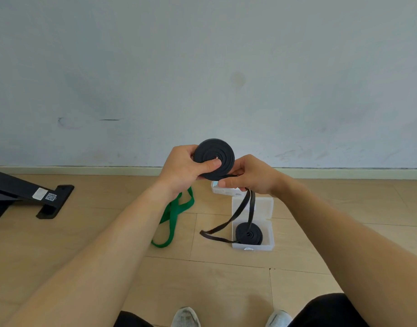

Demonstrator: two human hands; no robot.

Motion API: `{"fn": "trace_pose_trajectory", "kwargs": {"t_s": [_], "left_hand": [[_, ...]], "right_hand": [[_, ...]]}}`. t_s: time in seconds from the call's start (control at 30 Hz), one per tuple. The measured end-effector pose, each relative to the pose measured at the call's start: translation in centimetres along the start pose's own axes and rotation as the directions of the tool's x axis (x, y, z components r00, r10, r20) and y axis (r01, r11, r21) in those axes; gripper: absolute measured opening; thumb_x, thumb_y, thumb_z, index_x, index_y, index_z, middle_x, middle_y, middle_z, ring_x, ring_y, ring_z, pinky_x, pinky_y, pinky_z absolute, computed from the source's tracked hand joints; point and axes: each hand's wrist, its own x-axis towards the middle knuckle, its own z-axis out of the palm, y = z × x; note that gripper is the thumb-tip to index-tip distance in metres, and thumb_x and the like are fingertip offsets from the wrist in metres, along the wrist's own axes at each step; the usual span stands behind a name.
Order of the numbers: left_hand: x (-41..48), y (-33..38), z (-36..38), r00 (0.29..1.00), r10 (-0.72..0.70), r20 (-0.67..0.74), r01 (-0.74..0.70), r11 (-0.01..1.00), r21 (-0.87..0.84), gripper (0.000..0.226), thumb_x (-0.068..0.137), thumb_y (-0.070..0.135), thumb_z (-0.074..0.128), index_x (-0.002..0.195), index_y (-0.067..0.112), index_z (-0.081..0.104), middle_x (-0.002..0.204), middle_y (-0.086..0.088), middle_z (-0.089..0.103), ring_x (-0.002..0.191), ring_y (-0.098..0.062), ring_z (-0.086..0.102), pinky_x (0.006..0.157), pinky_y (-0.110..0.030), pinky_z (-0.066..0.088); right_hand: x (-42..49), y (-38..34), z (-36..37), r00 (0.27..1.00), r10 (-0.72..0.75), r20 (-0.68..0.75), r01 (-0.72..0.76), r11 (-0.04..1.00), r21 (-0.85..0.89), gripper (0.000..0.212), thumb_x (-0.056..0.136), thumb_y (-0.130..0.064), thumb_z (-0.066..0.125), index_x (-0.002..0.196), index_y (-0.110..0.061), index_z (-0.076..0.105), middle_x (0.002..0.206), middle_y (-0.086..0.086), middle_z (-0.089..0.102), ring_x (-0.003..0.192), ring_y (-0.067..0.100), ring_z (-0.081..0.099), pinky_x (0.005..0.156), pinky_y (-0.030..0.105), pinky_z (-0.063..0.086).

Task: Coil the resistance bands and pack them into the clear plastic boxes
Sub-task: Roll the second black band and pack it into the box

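My left hand [183, 167] grips a black resistance band wound into a flat coil [214, 156], thumb pressed on its face. My right hand [250, 177] pinches the band's loose tail [240, 211], which hangs down in a loop to the floor. Below lies an open clear plastic box [270, 223] holding another coiled black band [249, 233]. A second clear box [222, 190] sits behind it, partly hidden by my right hand. A green band [176, 215] lies uncoiled on the floor to the left.
A black metal stand foot [49, 201] with a white label lies on the wooden floor at left. A pale wall with a skirting board [108, 171] runs across behind. My knees and grey shoes [186, 317] are at the bottom edge.
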Motion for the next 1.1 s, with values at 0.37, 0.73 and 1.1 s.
{"fn": "trace_pose_trajectory", "kwargs": {"t_s": [0.37, 0.73, 1.1], "left_hand": [[0.5, 0.2, -0.5, 0.997, 0.047, 0.055, -0.057, 0.98, 0.191, 0.033, 0.077, 0.021, 0.088, 0.107, 0.017, 0.074, 0.099, -0.002, 0.078, 0.093, -0.02, 0.075, 0.085, -0.046, 0.062], [-1.1, -1.5, 3.6, 0.989, -0.096, -0.11, 0.049, 0.929, -0.366, 0.028, 0.092, 0.021, 0.074, 0.117, 0.01, 0.066, 0.106, -0.007, 0.077, 0.092, -0.021, 0.073, 0.102, -0.045, 0.054], [-0.7, -0.8, 1.4, 0.997, -0.079, -0.015, 0.075, 0.983, -0.165, 0.023, 0.091, 0.012, 0.074, 0.112, 0.006, 0.069, 0.101, -0.012, 0.078, 0.092, -0.026, 0.077, 0.081, -0.035, 0.062]], "right_hand": [[-0.5, 0.7, 0.3, 0.996, 0.021, -0.085, -0.012, 0.995, 0.1, 0.024, 0.09, -0.022, 0.076, 0.075, -0.003, 0.074, 0.062, 0.002, 0.065, 0.052, 0.013, 0.044, 0.052, 0.021, 0.04], [0.4, 0.9, 2.5, 0.977, 0.082, -0.195, 0.028, 0.865, 0.502, 0.019, 0.094, -0.018, 0.07, 0.087, -0.001, 0.065, 0.067, 0.005, 0.059, 0.053, 0.01, 0.044, 0.049, 0.021, 0.033], [0.2, 1.9, 0.6, 1.0, 0.012, -0.005, -0.011, 0.982, 0.187, 0.021, 0.09, -0.008, 0.074, 0.089, 0.013, 0.068, 0.068, 0.012, 0.056, 0.063, 0.017, 0.051, 0.065, 0.027, 0.048]]}}
